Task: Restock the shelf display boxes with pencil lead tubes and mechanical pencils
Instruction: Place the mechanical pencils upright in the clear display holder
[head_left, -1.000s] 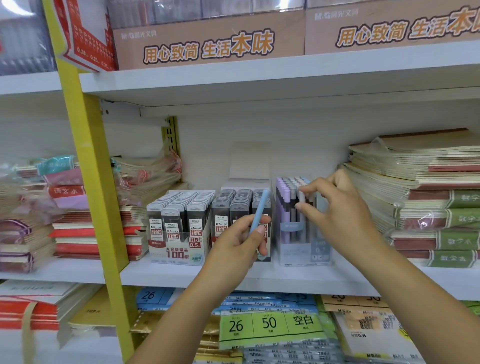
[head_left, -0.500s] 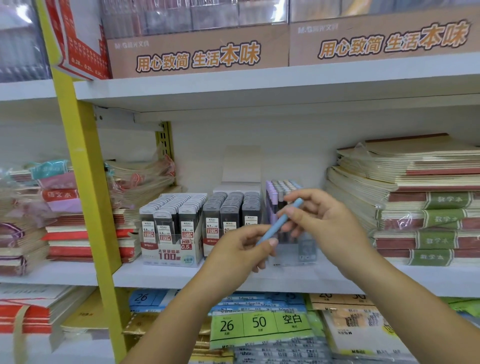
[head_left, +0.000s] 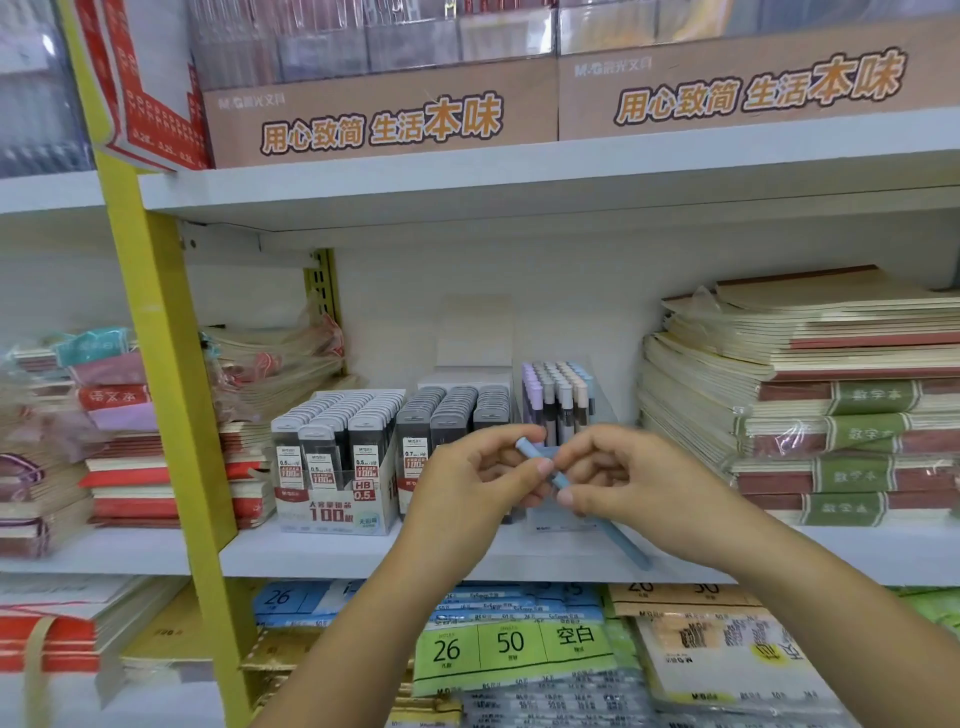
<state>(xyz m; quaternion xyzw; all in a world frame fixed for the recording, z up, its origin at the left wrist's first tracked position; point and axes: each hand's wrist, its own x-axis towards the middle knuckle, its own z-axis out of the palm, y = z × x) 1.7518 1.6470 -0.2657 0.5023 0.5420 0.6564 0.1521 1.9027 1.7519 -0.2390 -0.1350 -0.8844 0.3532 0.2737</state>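
Note:
A light blue mechanical pencil (head_left: 631, 548) lies slanted between both hands, its cap end up-left and its tip down-right. My left hand (head_left: 470, 493) pinches the upper end, and my right hand (head_left: 628, 480) pinches it just below. Both hands hover in front of a clear display box of pastel mechanical pencils (head_left: 558, 395) on the middle shelf. To its left stand a box of dark lead tubes (head_left: 452, 410) and a white 0.5 HB lead-tube box (head_left: 337, 457).
Stacked notebooks (head_left: 810, 395) fill the shelf on the right; more wrapped notebooks (head_left: 104, 431) sit on the left beyond a yellow upright post (head_left: 166, 364). Brown cardboard boxes (head_left: 379, 114) line the shelf above. Paper packs (head_left: 519, 644) lie on the lower shelf.
My right hand left the pencil display box and came down to take hold of the blue pencil. The pencil swung from upright to slanted, tip pointing down-right.

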